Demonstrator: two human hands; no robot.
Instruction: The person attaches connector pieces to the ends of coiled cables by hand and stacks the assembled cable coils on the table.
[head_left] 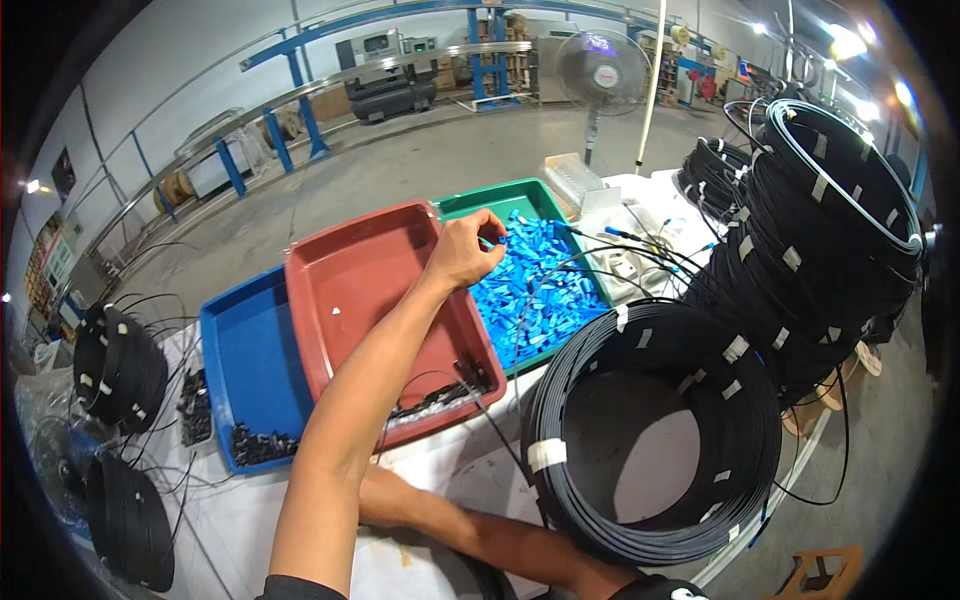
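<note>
My left hand [468, 250] is over the near-left part of the green tray [480, 200], thumb and fingertips pinched on a small blue plastic piece [502, 239]. Many similar blue pieces [540, 285] fill that tray. From the lower right my right forearm [470, 530] crosses under the left one. The fingers of my right hand [378, 492] are hidden behind my left forearm, so what they hold does not show. A thin black cable [495, 425] loops near the red tray's front edge, between my arms and the large cable coil [655, 440].
The red tray [365, 265] overlaps a blue tray [250, 330] with small black parts in a corner. Stacked black cable coils [815, 250] stand at right, more coils [120, 370] at left. Behind the table are a fan [602, 78] and a pale pole [652, 90].
</note>
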